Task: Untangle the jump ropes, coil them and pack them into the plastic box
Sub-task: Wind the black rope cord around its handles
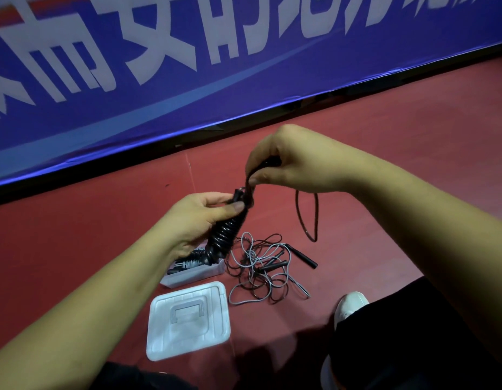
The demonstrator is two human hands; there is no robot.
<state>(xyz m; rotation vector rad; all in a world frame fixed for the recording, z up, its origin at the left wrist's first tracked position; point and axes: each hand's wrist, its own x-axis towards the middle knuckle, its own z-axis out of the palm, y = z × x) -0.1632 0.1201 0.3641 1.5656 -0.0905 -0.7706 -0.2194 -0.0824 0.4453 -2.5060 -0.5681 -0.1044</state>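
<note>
The left hand (199,218) grips a black jump rope (225,235) wound into a tight coil, thumb pressed on the top turns. Straight below that hand sits the plastic box (192,274), its lid (187,319) off and lower down on the floor (103,249). Right of the box sprawls a tangle of ropes (258,266). The right hand (286,167) pinches the cord's free run, a loop (307,218) dangling beneath. The cord looks light, springy and slick, so it is best held at the wraps. The bundle hides most of the box's contents.
</note>
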